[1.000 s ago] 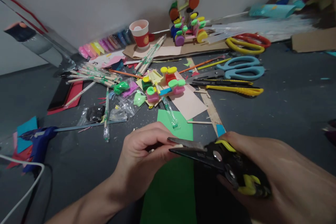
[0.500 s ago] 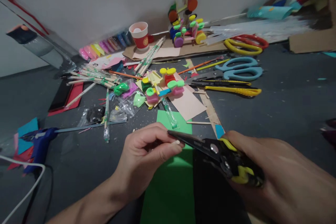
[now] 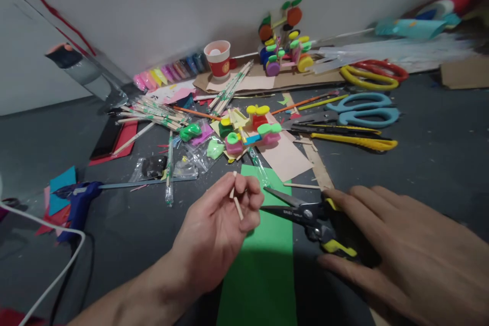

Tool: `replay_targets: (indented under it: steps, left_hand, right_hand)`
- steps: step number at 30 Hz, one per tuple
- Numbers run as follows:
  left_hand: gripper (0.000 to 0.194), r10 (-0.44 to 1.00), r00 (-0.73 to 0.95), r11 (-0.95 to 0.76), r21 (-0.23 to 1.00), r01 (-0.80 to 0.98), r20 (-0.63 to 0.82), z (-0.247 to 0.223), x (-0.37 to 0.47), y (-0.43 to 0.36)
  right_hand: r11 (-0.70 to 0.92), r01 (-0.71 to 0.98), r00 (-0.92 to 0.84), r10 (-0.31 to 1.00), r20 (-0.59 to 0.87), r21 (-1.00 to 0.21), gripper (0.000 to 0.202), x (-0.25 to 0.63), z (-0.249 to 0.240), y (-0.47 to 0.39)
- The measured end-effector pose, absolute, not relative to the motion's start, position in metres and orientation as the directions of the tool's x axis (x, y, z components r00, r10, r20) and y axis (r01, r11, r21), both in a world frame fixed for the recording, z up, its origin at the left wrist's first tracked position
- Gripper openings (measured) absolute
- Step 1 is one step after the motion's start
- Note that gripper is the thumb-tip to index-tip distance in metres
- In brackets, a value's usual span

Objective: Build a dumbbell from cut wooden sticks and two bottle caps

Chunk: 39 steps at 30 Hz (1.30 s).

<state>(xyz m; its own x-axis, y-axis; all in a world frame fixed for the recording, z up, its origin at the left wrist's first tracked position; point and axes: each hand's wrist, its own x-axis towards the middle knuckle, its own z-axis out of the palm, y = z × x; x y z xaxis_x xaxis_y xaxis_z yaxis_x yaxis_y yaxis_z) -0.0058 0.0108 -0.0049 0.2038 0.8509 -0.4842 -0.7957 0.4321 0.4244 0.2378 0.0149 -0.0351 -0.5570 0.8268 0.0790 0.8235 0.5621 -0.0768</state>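
the left hand (image 3: pixel 217 237), palm up, clasps short, pale wooden stick pieces (image 3: pixel 238 208) beside a bright green paper strip (image 3: pixel 263 275). the right hand (image 3: pixel 412 249) loosely grasps black-and-yellow metal shears (image 3: pixel 311 213), blades parted.

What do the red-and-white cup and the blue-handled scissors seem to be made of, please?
The cup looks like smooth paper, going by its tapered wall and printed emblem, though plastic is possible. The scissors seem to have smooth plastic handles, evenly blue, and dull grey metal blades.
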Motion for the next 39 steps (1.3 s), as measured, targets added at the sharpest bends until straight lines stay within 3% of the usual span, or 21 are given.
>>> replay_targets:
  steps: [3, 8, 15, 19, 24, 30, 34, 39]
  left_hand:
    - [0.043, 0.829, 0.187, 0.415, 0.355, -0.838, -0.527, -0.004, -0.003, 0.013]
    - [0.041, 0.824, 0.211, 0.417, 0.309, -0.855, -0.526, -0.007, 0.000, 0.012]
    - [0.039, 0.794, 0.369, 0.498, 0.168, -0.850, -0.483, -0.006, 0.003, 0.007]
    - [0.036, 0.845, 0.308, 0.434, 0.222, -0.873, -0.437, -0.006, 0.004, 0.004]
    - [0.030, 0.880, 0.231, 0.351, 0.241, -0.905, -0.415, -0.007, 0.003, 0.005]
    - [0.032, 0.880, 0.215, 0.345, 0.259, -0.902, -0.424, -0.006, 0.002, 0.004]
    - [0.012, 0.923, 0.154, 0.297, 0.402, -0.866, -0.352, -0.008, 0.003, -0.001]
    - [0.021, 0.949, 0.077, 0.241, 0.543, -0.804, -0.307, -0.008, 0.003, -0.004]
  right_hand:
    - [0.628, 0.770, -0.610, 0.776, 0.160, -0.110, 0.060, 0.235, -0.027, 0.019]
    - [0.756, 0.615, -0.651, 0.648, 0.396, -0.224, 0.025, 0.213, -0.010, 0.018]
    - [0.838, 0.513, -0.740, 0.542, 0.398, -0.188, 0.018, 0.162, 0.007, 0.019]
    - [0.834, 0.487, -0.745, 0.551, 0.376, -0.259, 0.009, 0.145, 0.010, 0.029]
    - [0.838, 0.474, -0.742, 0.546, 0.390, -0.271, 0.024, 0.140, 0.006, 0.032]
    - [0.843, 0.464, -0.715, 0.537, 0.448, -0.271, 0.022, 0.146, 0.004, 0.032]
    - [0.837, 0.505, -0.663, 0.534, 0.525, -0.213, 0.023, 0.152, 0.004, 0.032]
    - [0.821, 0.565, -0.642, 0.499, 0.582, -0.081, 0.023, 0.152, 0.002, 0.031]
